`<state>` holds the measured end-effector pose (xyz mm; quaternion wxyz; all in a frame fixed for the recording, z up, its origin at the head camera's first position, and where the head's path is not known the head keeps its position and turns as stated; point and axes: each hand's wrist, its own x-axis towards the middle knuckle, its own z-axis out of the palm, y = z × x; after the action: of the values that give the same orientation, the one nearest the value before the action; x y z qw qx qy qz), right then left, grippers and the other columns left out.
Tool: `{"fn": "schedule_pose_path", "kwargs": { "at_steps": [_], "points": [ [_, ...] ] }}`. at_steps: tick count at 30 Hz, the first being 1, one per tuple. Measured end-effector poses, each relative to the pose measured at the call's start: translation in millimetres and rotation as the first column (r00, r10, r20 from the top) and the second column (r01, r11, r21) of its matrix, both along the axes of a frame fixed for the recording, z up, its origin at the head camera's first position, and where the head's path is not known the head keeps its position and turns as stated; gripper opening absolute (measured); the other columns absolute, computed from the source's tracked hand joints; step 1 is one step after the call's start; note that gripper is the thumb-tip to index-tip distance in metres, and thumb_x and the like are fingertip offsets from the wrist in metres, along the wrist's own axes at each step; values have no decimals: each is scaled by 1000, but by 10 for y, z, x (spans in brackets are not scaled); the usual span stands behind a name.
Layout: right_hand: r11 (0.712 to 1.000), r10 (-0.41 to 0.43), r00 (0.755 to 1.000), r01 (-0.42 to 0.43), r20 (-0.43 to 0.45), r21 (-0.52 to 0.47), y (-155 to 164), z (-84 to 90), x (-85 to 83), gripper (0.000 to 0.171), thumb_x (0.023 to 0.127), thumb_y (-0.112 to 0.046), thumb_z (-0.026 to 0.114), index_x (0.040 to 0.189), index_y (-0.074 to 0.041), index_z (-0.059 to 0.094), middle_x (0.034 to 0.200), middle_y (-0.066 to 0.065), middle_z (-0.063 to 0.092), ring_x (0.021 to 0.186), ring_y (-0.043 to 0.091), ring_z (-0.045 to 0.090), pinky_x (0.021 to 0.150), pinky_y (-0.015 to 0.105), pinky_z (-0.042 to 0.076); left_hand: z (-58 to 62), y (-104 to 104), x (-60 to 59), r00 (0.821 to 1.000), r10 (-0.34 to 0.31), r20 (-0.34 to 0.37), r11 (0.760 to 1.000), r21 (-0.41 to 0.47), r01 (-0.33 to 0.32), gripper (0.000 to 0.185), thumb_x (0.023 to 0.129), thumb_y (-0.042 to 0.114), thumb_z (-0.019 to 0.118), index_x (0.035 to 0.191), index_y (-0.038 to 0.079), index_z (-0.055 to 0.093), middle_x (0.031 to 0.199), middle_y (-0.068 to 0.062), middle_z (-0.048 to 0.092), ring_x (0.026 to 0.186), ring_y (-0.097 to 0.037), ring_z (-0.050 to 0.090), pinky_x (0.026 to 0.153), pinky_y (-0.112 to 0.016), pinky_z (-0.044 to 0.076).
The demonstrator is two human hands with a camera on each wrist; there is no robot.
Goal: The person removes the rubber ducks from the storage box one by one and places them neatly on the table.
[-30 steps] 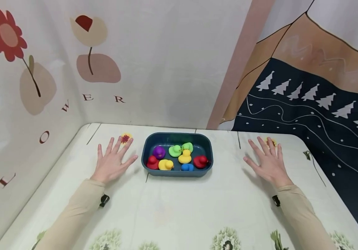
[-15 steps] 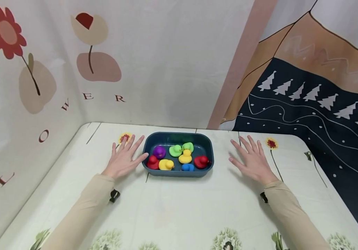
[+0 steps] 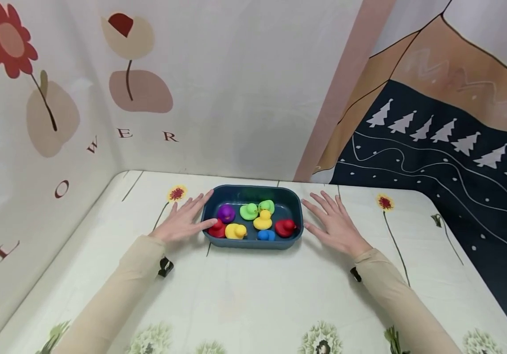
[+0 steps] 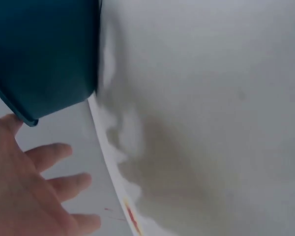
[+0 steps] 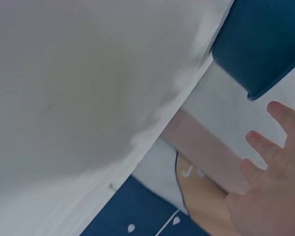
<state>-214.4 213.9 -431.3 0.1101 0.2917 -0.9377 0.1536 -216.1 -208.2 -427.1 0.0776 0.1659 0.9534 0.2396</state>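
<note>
A dark blue basin (image 3: pixel 253 243) stands on the table with several small rubber ducks inside. Among them are a purple duck (image 3: pixel 226 213), a red duck (image 3: pixel 285 227), a yellow duck (image 3: pixel 236 231), a green duck (image 3: pixel 249 211) and a blue duck (image 3: pixel 266 235). My left hand (image 3: pixel 182 221) is at the basin's left end, fingers spread, thumb and index finger overlapping its rim. My right hand (image 3: pixel 334 223) is spread just beside the right end, fingertips close to the rim. In the left wrist view the basin's wall (image 4: pixel 49 54) rises above the outstretched fingers.
A white cloth with printed flowers covers the table (image 3: pixel 253 295). Behind it hangs a pale curtain (image 3: pixel 235 88) with flower prints. On the right is a dark cloth (image 3: pixel 412 147) with printed white trees. Black straps (image 3: pixel 165 267) show at the wrists.
Both hands have moved inward from either side to the basin's ends, their fingers still spread. The basin and the ducks have stayed where they were.
</note>
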Motion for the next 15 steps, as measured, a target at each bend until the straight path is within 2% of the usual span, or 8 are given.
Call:
{"fn": "schedule_pose_path", "kwargs": {
  "at_steps": [4,8,11,15],
  "points": [
    [999,39,999,-38,29,-26,-118,36,-3,59,97,-47,51,148,-21,41,154,10,31,145,31,13,113,56,3,0,-39,-37,997,-50,62,996,76,46,92,89,63,54,157,29,1,161,-10,11,141,-46,15,104,-71,-2],
    [996,82,996,-80,36,-48,-216,46,-2,57,98,-46,50,148,-20,42,152,10,33,144,30,15,114,54,3,-5,-58,-54,989,-108,104,980,179,88,96,90,54,61,157,25,-1,160,-13,7,141,-45,18,105,-70,12],
    [991,118,992,-115,37,-71,-271,39,-3,55,98,-45,51,147,-20,44,151,11,36,144,30,18,114,52,4,-22,-64,-63,983,-131,128,969,228,99,98,89,49,65,157,25,-2,160,-16,7,139,-45,21,105,-67,22],
    [980,174,984,-169,36,-103,-338,30,-13,52,98,-43,52,145,-20,47,148,11,40,143,29,20,115,50,6,-32,-54,-73,979,-135,150,963,251,95,100,88,46,68,156,27,-1,159,-19,10,139,-46,23,105,-65,24]
  ]
}}
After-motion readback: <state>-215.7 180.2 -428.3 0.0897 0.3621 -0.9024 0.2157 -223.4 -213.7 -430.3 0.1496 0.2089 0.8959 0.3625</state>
